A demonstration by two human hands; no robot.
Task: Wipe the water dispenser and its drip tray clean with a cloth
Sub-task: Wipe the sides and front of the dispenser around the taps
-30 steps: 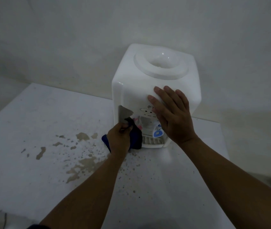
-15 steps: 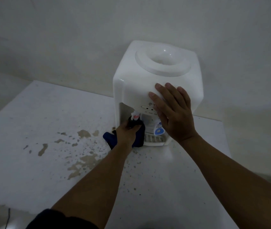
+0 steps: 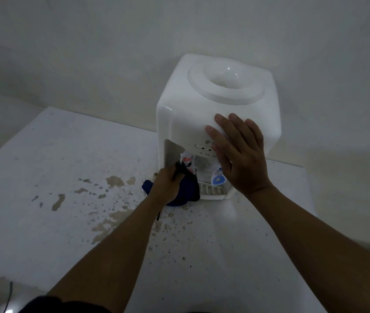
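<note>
Water dispenser: white, upright at the far edge of the worktop, against the wall.
Right hand: flat on the dispenser's upper front, fingers straight and spread, holding nothing.
Left hand: curled around a dark blue cloth, pushed into the tap recess beside the red tap.
Drip tray: slotted, at the dispenser's base, the cloth touching its left end.
Blue tap: right of the cloth, partly behind the right hand.
Worktop: white, with brown stains left of the cloth.

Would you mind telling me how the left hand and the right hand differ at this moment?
The left hand curls round the dark blue cloth low in the tap recess; the right hand lies flat, fingers straight, higher on the dispenser front and holds nothing. Both are bare and work at the dispenser.
</note>
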